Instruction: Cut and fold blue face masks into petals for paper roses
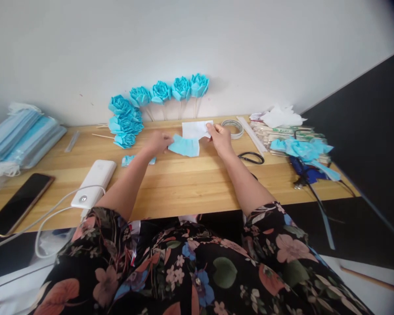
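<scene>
My left hand [159,142] pinches the left edge of a pleated blue mask piece [185,146] lying on the wooden table [184,183]. My right hand [220,136] pinches the right corner of a white sheet [195,128] that sits just behind the blue piece. Both hands have their fingers closed on the material. A small blue scrap [128,160] lies under my left forearm.
Blue paper-like roses on sticks [160,94] lean on the wall. A stack of blue masks [18,138] is far left, with a phone [19,202] and white power bank [94,181]. A tape roll [233,128], scissors [251,158] and blue scraps [302,149] lie right.
</scene>
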{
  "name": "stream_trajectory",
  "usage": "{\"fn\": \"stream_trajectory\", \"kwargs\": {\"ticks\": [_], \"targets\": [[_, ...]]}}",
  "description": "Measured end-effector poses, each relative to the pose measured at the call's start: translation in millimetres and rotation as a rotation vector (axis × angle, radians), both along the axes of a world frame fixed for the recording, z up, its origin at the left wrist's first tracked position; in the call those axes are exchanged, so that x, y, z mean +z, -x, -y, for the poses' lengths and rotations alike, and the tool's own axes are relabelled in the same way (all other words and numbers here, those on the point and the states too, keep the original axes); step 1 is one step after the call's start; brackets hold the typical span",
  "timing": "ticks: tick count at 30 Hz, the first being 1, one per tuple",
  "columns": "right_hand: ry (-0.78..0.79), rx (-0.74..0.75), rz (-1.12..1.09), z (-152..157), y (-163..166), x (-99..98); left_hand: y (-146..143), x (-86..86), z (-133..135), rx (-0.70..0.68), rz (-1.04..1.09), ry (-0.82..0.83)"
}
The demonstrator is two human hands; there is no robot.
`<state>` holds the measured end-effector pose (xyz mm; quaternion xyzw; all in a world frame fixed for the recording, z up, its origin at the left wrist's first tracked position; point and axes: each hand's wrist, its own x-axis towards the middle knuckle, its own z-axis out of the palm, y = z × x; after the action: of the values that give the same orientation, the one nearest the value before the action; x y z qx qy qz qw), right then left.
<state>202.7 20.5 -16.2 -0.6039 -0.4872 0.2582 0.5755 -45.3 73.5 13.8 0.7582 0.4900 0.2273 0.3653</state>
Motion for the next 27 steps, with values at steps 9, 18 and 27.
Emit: {"fn": "stream_trajectory", "kwargs": {"ticks": [9, 18, 27], "targets": [[0.007, 0.022, -0.318, -1, 10, 6.1, 7, -0.2, 49, -0.375, -0.083, 0.14], [-0.075, 0.273, -0.454, 4, 18, 9.6, -9, -2.5, 48, 0.161, 0.565, 0.19], [0.017, 0.313, -0.371, 10, 25, 7.6, -30, 0.7, 45, 0.341, 1.144, 0.714]]}}
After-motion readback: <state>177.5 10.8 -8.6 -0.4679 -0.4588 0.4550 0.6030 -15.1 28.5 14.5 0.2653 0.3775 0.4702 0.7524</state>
